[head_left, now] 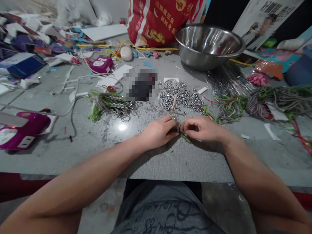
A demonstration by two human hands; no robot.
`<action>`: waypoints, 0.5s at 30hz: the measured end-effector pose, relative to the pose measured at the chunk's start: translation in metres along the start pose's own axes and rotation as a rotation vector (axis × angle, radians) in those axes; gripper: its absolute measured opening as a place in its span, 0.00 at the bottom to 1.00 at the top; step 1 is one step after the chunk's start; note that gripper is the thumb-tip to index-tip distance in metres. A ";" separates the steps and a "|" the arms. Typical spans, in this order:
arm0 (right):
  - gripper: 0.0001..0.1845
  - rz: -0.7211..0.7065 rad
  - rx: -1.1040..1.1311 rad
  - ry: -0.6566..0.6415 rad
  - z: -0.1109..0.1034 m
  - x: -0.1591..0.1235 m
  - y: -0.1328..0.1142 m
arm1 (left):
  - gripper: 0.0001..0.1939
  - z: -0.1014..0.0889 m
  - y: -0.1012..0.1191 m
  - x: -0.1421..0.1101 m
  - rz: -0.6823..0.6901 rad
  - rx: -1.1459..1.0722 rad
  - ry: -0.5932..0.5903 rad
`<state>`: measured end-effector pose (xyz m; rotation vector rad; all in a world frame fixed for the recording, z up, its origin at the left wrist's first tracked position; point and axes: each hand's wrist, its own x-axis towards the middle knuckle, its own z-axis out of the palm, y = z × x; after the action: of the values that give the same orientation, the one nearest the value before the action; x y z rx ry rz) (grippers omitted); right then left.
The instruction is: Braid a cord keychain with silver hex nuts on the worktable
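Observation:
My left hand (159,130) and my right hand (201,129) meet low over the table, fingers pinched on a short grey and green cord (185,139). The cord's upper part is hidden by my fingers, and its green end hangs between the hands. Just beyond them lies a spread of small shiny metal beads (181,96), with a thin wooden stick (174,103) pointing up out of it. Left of the beads rests a bundle of green and grey cords with metal pieces (110,104). More tangled grey and green cords (234,109) lie right of the beads.
A steel bowl (209,48) stands at the back beside a red bag (156,22). Purple power strips (24,130) with a white cable (76,87) sit on the left. Scraps and a blue box (26,65) crowd the far left. The table's front edge (170,179) runs before me.

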<state>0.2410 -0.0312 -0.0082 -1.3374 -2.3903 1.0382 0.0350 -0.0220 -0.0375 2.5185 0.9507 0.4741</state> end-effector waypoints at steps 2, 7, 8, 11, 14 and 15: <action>0.04 0.016 0.050 -0.006 0.001 0.000 0.000 | 0.10 0.003 0.000 0.001 -0.026 0.064 -0.016; 0.04 0.028 0.063 0.005 0.000 0.001 -0.003 | 0.11 0.004 0.003 0.002 -0.037 0.144 -0.024; 0.04 0.031 0.055 0.017 0.000 0.001 -0.004 | 0.11 0.004 0.003 0.002 -0.042 0.149 -0.027; 0.04 0.059 -0.020 0.086 -0.004 0.000 -0.004 | 0.10 0.003 0.002 0.003 -0.047 0.122 -0.035; 0.04 0.127 -0.204 0.166 -0.008 0.000 -0.001 | 0.09 0.002 0.000 0.003 -0.033 0.053 -0.037; 0.04 0.156 -0.281 0.182 -0.009 -0.001 0.001 | 0.09 0.001 -0.001 0.003 -0.029 0.034 -0.037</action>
<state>0.2462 -0.0273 -0.0023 -1.6565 -2.3885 0.5966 0.0374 -0.0193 -0.0386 2.5306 0.9883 0.4041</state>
